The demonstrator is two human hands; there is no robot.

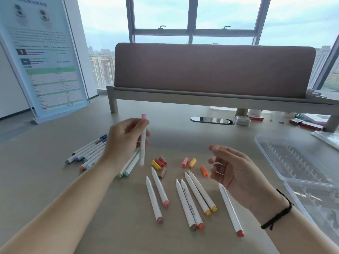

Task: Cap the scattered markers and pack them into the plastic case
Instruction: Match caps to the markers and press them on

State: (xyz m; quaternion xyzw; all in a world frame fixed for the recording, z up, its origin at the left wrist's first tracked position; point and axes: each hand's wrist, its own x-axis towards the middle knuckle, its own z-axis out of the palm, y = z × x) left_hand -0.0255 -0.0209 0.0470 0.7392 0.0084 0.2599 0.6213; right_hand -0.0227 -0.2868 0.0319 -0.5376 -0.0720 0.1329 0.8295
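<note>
The white marker with pink caps (143, 142) is standing nearly upright above the beige table (183, 136), long axis running twelve to six, held clear of everything lying below. The left hand (124, 140) is pinching it, its grip narrow around the barrel. The right hand (233, 171) is hovering at three o'clock from it, its grip loosely open and holding nothing. Between them, loose coloured caps (159, 163) are lying; at six o'clock seven uncapped white markers (190, 200) are pointing tips toward twelve. Capped markers (89, 153) are piling at nine o'clock. The clear plastic case (297, 162) is sitting open at the table's right edge, with bare table before it.
</note>
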